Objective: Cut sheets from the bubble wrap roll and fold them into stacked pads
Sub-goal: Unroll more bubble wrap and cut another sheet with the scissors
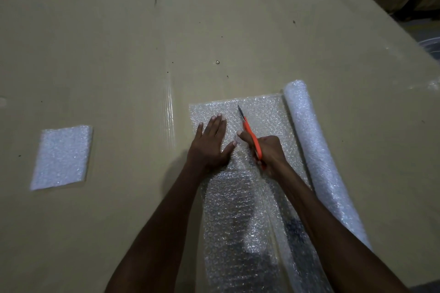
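Scissors [250, 137] gripped in right hand [267, 152] at 1 o'clock over bubble wrap sheet [238, 209]; left hand [210, 143] presses flat, fingers straight; folded pad [62, 157] at 9 o'clock.

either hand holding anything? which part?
Right hand grips the scissors by the orange handle, blades pointing away over the bubble wrap sheet. Left hand holds nothing; it presses flat on the sheet.

glossy plastic bubble wrap [240, 209] on matt cardboard [119, 54].
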Demonstrator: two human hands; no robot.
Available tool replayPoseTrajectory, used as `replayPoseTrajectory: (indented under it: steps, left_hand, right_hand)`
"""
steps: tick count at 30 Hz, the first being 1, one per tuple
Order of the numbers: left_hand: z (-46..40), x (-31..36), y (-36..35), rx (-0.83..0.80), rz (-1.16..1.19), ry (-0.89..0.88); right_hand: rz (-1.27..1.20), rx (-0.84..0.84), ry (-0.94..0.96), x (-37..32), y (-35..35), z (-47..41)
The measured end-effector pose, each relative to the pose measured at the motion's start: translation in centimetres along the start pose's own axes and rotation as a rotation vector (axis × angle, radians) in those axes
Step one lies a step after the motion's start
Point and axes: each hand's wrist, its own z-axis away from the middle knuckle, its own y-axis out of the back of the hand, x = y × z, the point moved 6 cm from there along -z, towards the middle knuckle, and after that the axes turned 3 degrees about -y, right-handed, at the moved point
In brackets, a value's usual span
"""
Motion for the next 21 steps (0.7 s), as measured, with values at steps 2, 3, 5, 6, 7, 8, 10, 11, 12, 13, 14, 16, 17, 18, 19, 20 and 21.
replayPoseTrajectory:
  steps: [2, 3, 5, 6, 7, 8, 10, 11, 12, 13, 14, 16, 17, 18, 19, 20, 21]
  left_hand:
    - [0.0, 0.0, 0.0, -0.003, 0.006, 0.003]
    - [0.0, 0.0, 0.0, 0.006, 0.0, 0.001]
    - [0.0, 0.1, 0.1, 0.027, -0.016, -0.005]
    - [0.0, 0.0, 0.0, 0.021, -0.013, -0.003]
    - [0.0, 0.0, 0.0, 0.01, -0.005, 0.0]
    - [0.0, 0.0, -0.1, 0.001, 0.0, 0.003]
    - [0.0, 0.0, 0.0, -0.002, -0.001, 0.001]
    - [0.0, 0.0, 0.0, 0.0, 0.0, -0.001]
    - [0.0, 0.0, 0.0, 0.005, 0.0, -0.003]
    - [0.0, 0.0, 0.0, 0.009, -0.003, -0.005]
    - [0.1, 0.0, 0.0, 0.012, -0.009, -0.005]
    - [0.0, 0.0, -0.1, 0.012, -0.012, -0.002]
    - [0.0, 0.0, 0.0, 0.011, -0.01, 0.0]
    - [0.0, 0.0, 0.0, 0.012, -0.009, 0.001]
    - [0.0, 0.0, 0.0, 0.014, -0.009, 0.0]
    - [0.1, 0.0, 0.0, 0.018, -0.008, -0.001]
    - [0.1, 0.1, 0.0, 0.024, -0.007, -0.005]
  right_hand:
    - [0.009, 0.008, 0.008, -0.2, 0.0, -0.2]
    - [0.008, 0.008, 0.013, -0.3, 0.1, -0.2]
    - [-0.004, 0.003, 0.013, -0.3, 0.2, -0.2]
    - [-0.006, -0.001, 0.012, -0.3, 0.2, -0.2]
    - [-0.002, -0.007, 0.012, -0.4, 0.1, -0.3]
    - [0.001, -0.011, 0.01, -0.4, 0.0, -0.4]
    - [0.009, -0.006, 0.011, -0.7, -0.1, -0.6]
    - [0.013, 0.001, 0.014, -0.8, -0.2, -0.8]
    - [0.013, 0.006, 0.018, -0.9, -0.2, -1.0]
    - [0.013, 0.006, 0.022, -0.9, -0.1, -1.0]
    - [0.012, 0.004, 0.024, -0.8, -0.2, -1.1]
    - [0.007, -0.005, 0.026, -0.8, -0.2, -1.2]
    - [0.005, -0.008, 0.023, -0.8, -0.3, -1.3]
    - [0.003, -0.008, 0.019, -0.9, -0.3, -1.3]
    - [0.002, -0.005, 0.014, -1.0, -0.4, -1.3]
    - [0.003, -0.002, 0.012, -1.2, -0.4, -1.4]
    - [0.004, 0.0, 0.014, -1.3, -0.4, -1.4]
